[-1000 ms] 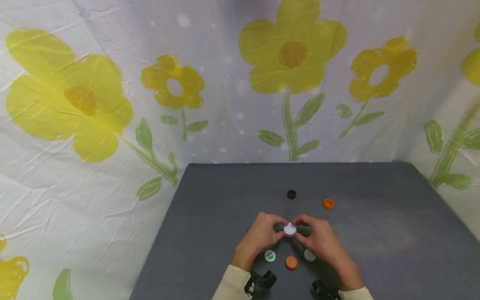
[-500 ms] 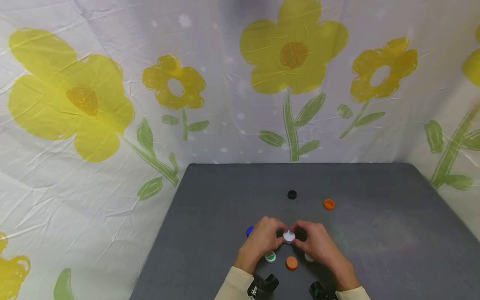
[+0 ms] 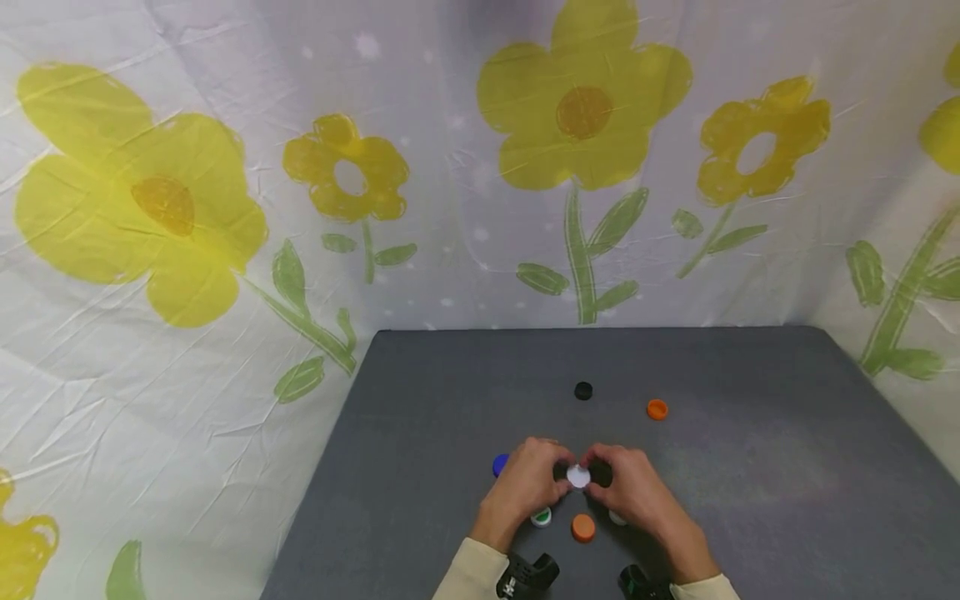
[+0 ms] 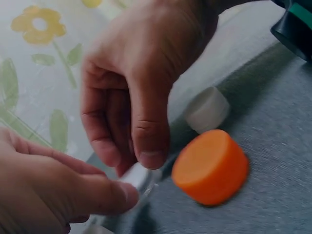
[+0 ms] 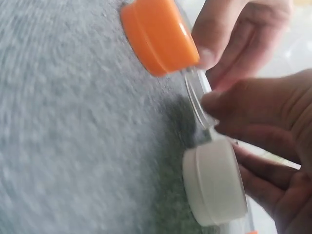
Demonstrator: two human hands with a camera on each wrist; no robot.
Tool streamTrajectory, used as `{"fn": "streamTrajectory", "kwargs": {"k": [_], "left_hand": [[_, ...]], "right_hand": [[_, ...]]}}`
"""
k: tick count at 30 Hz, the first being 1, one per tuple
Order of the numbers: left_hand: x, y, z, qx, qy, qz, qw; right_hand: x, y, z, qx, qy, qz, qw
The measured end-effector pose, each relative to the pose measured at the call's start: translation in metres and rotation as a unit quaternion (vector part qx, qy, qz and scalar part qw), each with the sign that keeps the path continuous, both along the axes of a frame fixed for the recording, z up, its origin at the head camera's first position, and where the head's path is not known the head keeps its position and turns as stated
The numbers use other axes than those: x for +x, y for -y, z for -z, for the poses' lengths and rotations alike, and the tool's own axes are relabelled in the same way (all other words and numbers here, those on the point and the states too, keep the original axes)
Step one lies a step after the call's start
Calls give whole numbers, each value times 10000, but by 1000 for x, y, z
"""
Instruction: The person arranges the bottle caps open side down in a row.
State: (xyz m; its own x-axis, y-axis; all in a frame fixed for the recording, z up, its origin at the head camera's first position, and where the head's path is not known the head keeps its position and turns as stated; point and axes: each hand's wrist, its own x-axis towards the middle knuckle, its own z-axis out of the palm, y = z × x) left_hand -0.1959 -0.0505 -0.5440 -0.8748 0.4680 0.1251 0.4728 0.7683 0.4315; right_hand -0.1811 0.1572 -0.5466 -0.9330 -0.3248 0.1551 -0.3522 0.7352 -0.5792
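Note:
Both hands meet over the dark table, pinching a small round white disc (image 3: pixel 578 477) between thumbs and fingertips. My left hand (image 3: pixel 525 477) grips its left edge and my right hand (image 3: pixel 632 485) its right edge. In the left wrist view, the disc shows a clear rim (image 4: pixel 148 187) beside the thumbs. Just in front of the hands lies an orange bottle cap (image 3: pixel 582 527). A white cap with a green mark (image 3: pixel 542 518) is partly hidden by the left hand. Mostly covered by the right hand in the head view, a plain white cap (image 5: pixel 217 183) shows fully in the right wrist view.
A blue cap (image 3: pixel 500 464) peeks out left of the left hand. Farther back on the table (image 3: pixel 450 392) lie a black cap (image 3: pixel 583 391) and another orange cap (image 3: pixel 657 409), hollow side up. A flower-printed cloth (image 3: pixel 450 250) hangs behind and to the sides.
Both hands have come slightly toward the person with the disc. A pointed white peak on the disc's far edge no longer shows. More of the blue cap is visible.

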Motion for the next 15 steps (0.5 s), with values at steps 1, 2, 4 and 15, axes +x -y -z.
{"fn": "streamTrajectory", "kwargs": {"k": [1, 2, 4, 15], "left_hand": [[0, 0, -2, 2, 10, -55, 10000], [0, 1, -5, 1, -6, -106, 9999], [0, 3, -10, 63, -51, -202, 9998], [-14, 8, -35, 554, 60, -185, 9983]], "right_hand": [[0, -1, -1, -31, -22, 30, 10000], [0, -1, -2, -57, -55, 80, 9999], [-1, -3, -3, -163, -105, 195, 9996], [-10, -11, -17, -635, -524, 337, 9960]]}}
